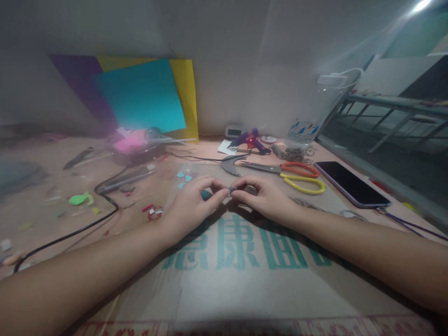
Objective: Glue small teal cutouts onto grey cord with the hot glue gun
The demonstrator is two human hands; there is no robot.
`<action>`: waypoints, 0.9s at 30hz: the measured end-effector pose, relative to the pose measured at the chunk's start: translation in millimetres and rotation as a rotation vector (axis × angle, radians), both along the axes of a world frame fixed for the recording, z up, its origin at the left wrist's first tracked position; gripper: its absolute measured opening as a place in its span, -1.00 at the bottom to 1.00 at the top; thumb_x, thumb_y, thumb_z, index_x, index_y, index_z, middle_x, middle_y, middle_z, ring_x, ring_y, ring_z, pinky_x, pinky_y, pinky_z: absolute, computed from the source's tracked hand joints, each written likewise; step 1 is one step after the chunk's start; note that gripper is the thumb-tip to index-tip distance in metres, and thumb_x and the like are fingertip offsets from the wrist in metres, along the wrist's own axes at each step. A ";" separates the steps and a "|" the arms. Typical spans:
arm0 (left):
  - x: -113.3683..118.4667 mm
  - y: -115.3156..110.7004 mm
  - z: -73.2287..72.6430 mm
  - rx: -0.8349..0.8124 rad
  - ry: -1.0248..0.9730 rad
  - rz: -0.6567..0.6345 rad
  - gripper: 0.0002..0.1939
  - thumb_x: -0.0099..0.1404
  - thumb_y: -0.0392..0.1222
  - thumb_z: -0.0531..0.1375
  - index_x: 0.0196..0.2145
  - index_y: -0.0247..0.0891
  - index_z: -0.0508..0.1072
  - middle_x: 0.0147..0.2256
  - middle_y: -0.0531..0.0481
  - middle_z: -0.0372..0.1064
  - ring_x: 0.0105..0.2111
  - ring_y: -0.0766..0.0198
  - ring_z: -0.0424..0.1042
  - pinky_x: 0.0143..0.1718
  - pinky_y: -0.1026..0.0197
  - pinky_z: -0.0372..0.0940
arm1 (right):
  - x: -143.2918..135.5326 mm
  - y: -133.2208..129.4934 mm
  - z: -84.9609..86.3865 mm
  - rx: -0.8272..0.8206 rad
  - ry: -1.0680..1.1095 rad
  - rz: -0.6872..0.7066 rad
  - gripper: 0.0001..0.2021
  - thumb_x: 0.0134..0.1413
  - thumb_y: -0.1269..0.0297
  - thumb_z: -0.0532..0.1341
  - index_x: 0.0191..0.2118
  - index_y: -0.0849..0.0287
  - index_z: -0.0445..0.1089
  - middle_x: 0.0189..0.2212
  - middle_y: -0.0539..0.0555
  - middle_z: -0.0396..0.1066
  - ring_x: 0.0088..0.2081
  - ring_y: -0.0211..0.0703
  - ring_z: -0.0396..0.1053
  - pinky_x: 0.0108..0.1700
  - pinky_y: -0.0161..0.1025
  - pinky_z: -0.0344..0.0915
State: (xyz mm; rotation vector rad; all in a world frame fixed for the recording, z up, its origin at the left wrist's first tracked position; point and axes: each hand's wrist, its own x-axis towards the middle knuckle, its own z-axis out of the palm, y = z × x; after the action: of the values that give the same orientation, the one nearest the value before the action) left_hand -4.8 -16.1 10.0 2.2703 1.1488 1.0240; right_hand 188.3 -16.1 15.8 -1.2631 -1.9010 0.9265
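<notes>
My left hand and my right hand meet above the printed cardboard sheet. Thumbs and forefingers of both are pinched on a small dark blue-grey piece, too small to tell its kind. A teal lump shows inside the curl of my left hand; whether it is held or lies on the board I cannot tell. Several light-blue bits lie just beyond my left hand. Past my right hand are scissors with one red and one yellow handle, beside a grey crescent-shaped piece.
A purple glue gun with a red light stands at the back. On the right lies a phone near a clear plastic container. At left are a black cord, scraps and a pink-filled bowl. Coloured sheets lean on the wall.
</notes>
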 end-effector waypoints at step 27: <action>-2.0 4.1 -2.9 0.122 0.015 0.013 -0.79 0.29 -0.07 0.14 -0.39 -0.22 0.46 -0.30 -0.04 0.46 -0.21 0.17 0.37 -0.10 0.12 0.21 | 1.7 0.7 -3.2 0.271 -0.055 -0.012 -0.86 0.12 0.24 0.17 -0.33 0.19 0.42 -0.46 -0.01 0.45 -0.43 -0.26 0.36 -0.34 -0.32 0.26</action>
State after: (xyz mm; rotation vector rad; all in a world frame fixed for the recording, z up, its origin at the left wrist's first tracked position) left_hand -6.9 -12.0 7.1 2.3715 1.1370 1.1117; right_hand 190.1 -15.4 12.6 -1.1460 -1.9816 0.6073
